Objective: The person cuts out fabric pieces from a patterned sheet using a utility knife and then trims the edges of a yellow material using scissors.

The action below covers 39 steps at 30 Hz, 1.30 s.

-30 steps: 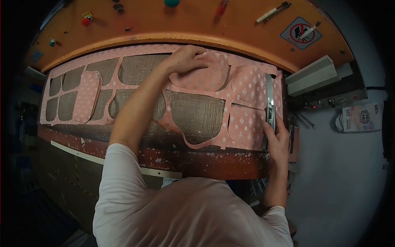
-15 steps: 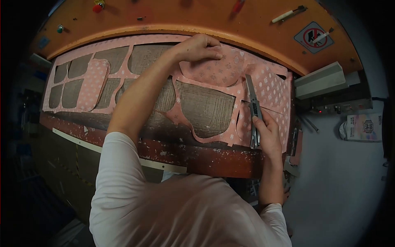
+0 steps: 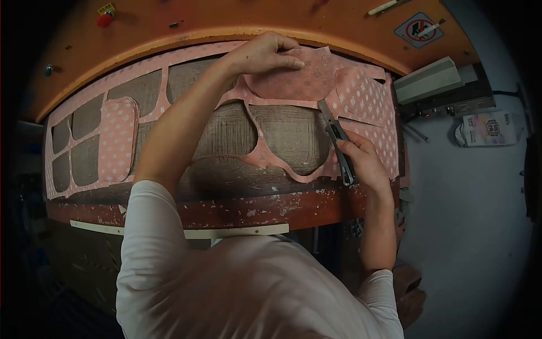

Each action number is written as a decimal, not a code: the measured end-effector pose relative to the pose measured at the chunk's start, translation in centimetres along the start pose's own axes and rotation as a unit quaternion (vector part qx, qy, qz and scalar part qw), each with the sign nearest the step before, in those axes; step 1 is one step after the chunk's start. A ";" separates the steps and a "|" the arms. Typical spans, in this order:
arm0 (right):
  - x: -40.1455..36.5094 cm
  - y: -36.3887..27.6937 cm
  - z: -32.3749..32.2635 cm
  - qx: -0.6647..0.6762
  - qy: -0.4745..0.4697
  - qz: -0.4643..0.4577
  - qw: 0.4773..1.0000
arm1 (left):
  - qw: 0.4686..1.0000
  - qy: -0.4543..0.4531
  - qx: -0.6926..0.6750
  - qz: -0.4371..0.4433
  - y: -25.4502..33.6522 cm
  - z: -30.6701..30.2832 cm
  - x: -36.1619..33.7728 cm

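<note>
My right hand [image 3: 367, 161] is wrapped round a utility knife [image 3: 340, 148], its blade out and its tip close to a narrow strip of the pink patterned sheet [image 3: 293, 103]. Farther back, my left hand [image 3: 270, 53] is closed with thumb and fingers at a rounded pink piece [image 3: 291, 82], whose far corner stands up a little. Cut-out openings in the sheet show the scored brown board [image 3: 288, 135] underneath. At the left, a neat stack of rounded pink pieces [image 3: 117, 138] lies on the sheet.
An orange machine panel [image 3: 226, 20] runs along the back, with a red button [image 3: 105, 19] and a warning sign [image 3: 419, 30]. A grey metal channel [image 3: 427, 82] juts out at the right. A white printed bag [image 3: 490, 129] lies on the floor.
The knife has shifted left, its tip now by the strip beside the rounded piece. My left hand stays at that piece, whose far corner is now raised. The camera view has shifted.
</note>
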State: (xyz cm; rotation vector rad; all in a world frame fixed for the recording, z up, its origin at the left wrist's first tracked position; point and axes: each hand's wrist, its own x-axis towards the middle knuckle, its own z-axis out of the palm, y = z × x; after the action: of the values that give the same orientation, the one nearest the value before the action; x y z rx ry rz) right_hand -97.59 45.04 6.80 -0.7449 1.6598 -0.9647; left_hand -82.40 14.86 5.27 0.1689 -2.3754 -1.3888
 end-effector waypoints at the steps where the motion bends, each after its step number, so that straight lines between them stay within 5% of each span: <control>1: -0.2 -0.3 0.4 -0.005 0.008 0.005 1.000 | 1.000 -0.010 0.003 0.010 -0.1 -0.3 0.1; 4: -1.6 -0.4 1.8 -0.120 0.002 0.001 0.993 | 0.999 -0.020 0.016 0.048 -0.7 0.1 0.5; 8: -6.0 -2.6 4.4 -0.266 0.057 0.029 0.962 | 0.999 -0.017 0.035 -0.012 -0.8 -0.8 1.9; 11: -8.6 -2.8 5.9 -0.299 0.140 -0.016 0.944 | 0.994 -0.042 0.098 0.024 -1.1 -1.3 2.6; 16: -9.9 -3.8 8.6 -0.242 0.149 -0.011 0.959 | 0.986 -0.080 0.122 0.079 -2.8 -3.6 3.2; 24: -4.4 -4.9 14.8 -0.365 0.147 -0.156 0.906 | 0.970 -0.148 0.175 0.081 -0.3 -2.0 5.1; 39: 6.4 -7.3 18.9 -0.483 0.265 -0.170 0.817 | 0.931 -0.266 0.248 -0.010 1.1 -2.6 8.4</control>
State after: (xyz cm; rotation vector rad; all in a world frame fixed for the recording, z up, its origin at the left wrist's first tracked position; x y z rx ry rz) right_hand -81.14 31.66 7.49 -1.5919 2.6137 -0.5104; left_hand -89.05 10.82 9.55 -0.0635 -3.1535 -0.8820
